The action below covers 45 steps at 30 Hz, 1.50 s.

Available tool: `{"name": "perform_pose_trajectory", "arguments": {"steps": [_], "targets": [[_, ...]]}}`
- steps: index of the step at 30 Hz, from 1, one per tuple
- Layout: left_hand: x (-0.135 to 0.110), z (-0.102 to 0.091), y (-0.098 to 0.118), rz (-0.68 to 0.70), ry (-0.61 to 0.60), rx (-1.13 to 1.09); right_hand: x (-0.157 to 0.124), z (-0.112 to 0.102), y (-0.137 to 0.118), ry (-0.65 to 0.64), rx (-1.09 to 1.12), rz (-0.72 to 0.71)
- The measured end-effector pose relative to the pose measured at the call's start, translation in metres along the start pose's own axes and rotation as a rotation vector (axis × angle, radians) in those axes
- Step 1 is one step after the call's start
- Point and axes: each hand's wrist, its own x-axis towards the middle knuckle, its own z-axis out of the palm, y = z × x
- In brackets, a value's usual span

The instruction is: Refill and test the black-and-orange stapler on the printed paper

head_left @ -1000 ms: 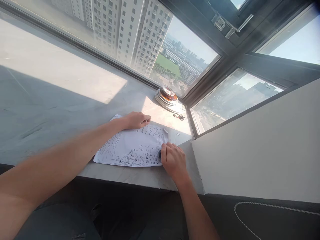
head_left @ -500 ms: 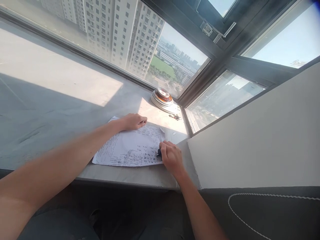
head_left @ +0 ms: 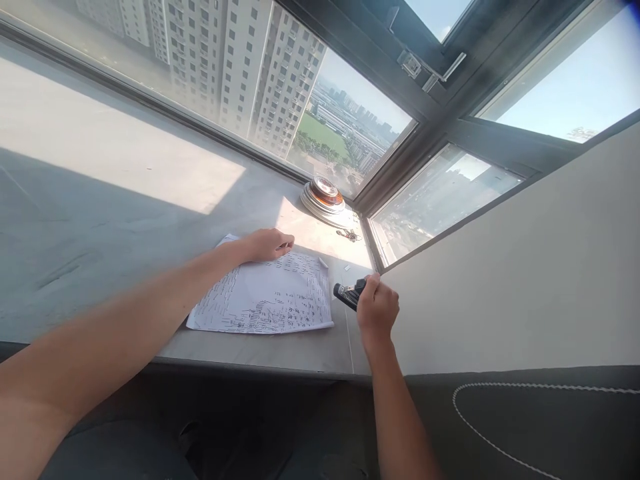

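Observation:
A black stapler [head_left: 347, 293] is in my right hand [head_left: 379, 308], its jaw end pointing left. It is held just off the right edge of the paper [head_left: 250, 287], which is white, covered in dark handwriting and slightly curled at its right corners. My left hand [head_left: 270, 245] lies on the far edge of the paper with its fingers curled in. What those fingers hold, if anything, is hidden. The left forearm crosses over the paper's left side.
The paper lies on a grey marble-look sill [head_left: 125, 220]. Stacked round plates or lids [head_left: 324, 200] stand by the window corner, with a small bunch of keys or trinkets [head_left: 349, 235] nearby. A white wall [head_left: 500, 280] bounds the right side, and a beaded cord [head_left: 470, 427] hangs below.
My right hand has moved right and slightly up, away from the paper's right edge, bringing the stapler into fuller view. My left hand has stayed on the paper.

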Motion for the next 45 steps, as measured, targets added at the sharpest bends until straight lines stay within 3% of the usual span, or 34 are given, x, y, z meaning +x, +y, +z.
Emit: {"name": "perform_pose_trajectory", "arguments": {"steps": [3,6,10,13,17,22,28,30,33,36,39,42,45], "targets": [[0.001,0.002,-0.006,0.073,0.047,-0.079,-0.004,0.013,-0.047,-0.138,0.072,-0.109],[0.003,0.002,-0.009,0.091,0.085,-0.13,-0.011,0.039,-0.087,-0.252,0.08,-0.248],[0.004,-0.003,-0.006,0.1,0.218,-0.12,-0.013,0.063,-0.104,-0.287,0.004,-0.361],[0.003,-0.009,-0.002,0.027,0.397,-0.082,-0.012,0.064,-0.091,-0.328,-0.052,-0.366],[0.002,-0.013,-0.006,-0.098,0.57,-0.076,-0.015,0.053,-0.055,-0.329,-0.085,-0.337],[0.003,-0.012,-0.013,-0.126,0.558,-0.071,-0.01,0.036,-0.004,-0.289,-0.009,-0.182],[0.003,-0.015,-0.011,-0.152,0.558,-0.094,0.035,0.01,0.058,-0.318,0.422,-0.103],[0.003,-0.015,-0.01,-0.157,0.563,-0.103,0.051,0.013,0.077,-0.291,0.428,-0.16],[0.002,-0.015,-0.013,-0.168,0.568,-0.109,0.064,0.033,0.095,-0.448,0.378,-0.327],[0.002,-0.015,-0.019,-0.177,0.583,-0.108,0.066,0.062,0.099,-0.636,0.297,-0.44],[0.003,-0.016,-0.026,-0.184,0.581,-0.095,0.063,0.084,0.091,-0.673,0.182,-0.446],[0.003,-0.017,-0.025,-0.208,0.597,-0.073,0.06,0.099,0.069,-0.656,0.101,-0.503],[-0.005,-0.02,-0.014,-0.28,0.687,-0.076,0.059,0.112,0.032,-0.684,0.043,-0.634]]}}
